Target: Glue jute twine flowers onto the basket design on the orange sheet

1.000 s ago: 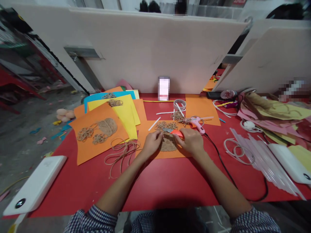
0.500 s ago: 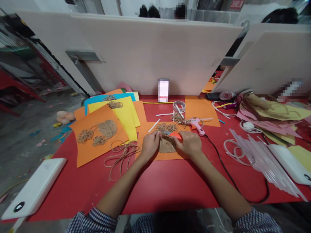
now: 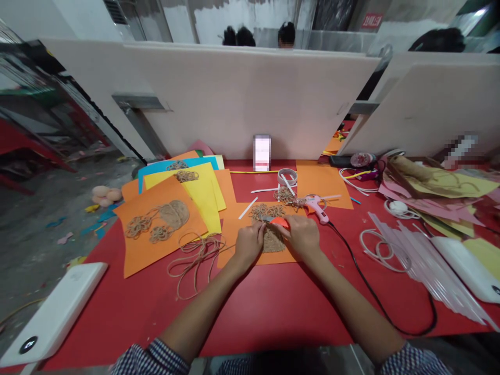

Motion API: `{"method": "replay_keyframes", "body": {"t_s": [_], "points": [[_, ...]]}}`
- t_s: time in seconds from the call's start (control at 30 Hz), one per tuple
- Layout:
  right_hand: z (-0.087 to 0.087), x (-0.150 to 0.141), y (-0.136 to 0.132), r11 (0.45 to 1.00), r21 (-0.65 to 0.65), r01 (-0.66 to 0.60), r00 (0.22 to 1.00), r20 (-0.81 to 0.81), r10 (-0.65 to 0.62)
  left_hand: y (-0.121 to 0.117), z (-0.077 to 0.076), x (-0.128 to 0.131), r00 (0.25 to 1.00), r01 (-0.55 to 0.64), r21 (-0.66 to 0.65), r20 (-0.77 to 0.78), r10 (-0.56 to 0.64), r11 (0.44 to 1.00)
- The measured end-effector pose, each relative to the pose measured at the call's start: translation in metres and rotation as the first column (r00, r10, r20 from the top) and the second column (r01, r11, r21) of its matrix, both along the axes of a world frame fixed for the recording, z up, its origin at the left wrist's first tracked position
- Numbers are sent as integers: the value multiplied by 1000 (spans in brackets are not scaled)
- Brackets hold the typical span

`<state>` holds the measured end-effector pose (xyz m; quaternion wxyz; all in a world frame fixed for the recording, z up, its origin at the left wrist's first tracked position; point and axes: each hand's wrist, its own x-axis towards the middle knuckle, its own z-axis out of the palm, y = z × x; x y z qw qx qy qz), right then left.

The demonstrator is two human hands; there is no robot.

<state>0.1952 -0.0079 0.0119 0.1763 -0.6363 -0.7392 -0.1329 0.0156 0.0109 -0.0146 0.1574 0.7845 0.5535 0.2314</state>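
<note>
My right hand (image 3: 303, 237) is closed around orange-handled scissors (image 3: 279, 223), whose grey blades point left toward my other hand. My left hand (image 3: 249, 244) pinches jute twine close to the blade tips; its fingers hide most of that bit. Loose twine (image 3: 199, 255) trails from beside the left hand into a tangled heap on the table. Below the scissors, a coiled twine piece (image 3: 274, 245) lies on an orange sheet (image 3: 289, 257), partly covered by my hands. Twine flower shapes (image 3: 267, 210) lie just beyond on the same sheet.
A pink glue gun (image 3: 317, 207) with a black cord lies right of the hands. Clear glue sticks (image 3: 425, 271) are further right. Orange, yellow and blue sheets (image 3: 160, 255) with twine shapes lie left. White power banks (image 3: 54, 312) sit at both sides. A phone (image 3: 262, 152) leans on the panel.
My view has tilted up slightly. Both hands are still together at the scissors; the left hand has shifted a little right, and more of the twine's run beside it shows.
</note>
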Motion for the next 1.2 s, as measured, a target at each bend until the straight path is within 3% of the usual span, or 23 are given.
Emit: {"method": "replay_keyframes", "body": {"t_s": [0.13,0.43,0.6,0.93,1.2], "points": [[-3,0,0,998,71,-2,1000,-7,3,-1,0,0,998,-46,-15,38,46,999],[-1,17,1,968,189,-164,986,46,158,-1,2,-3,976,-115,-45,179,121,992],[1,18,2,964,231,-134,991,31,130,-1,1,-2,986,-94,-18,137,96,995],[-2,7,0,985,168,-40,999,6,39,-3,-4,-1,992,-9,78,124,0,997],[1,-2,-1,992,102,-74,997,-24,76,-5,-4,0,990,-11,45,140,5,999]]}}
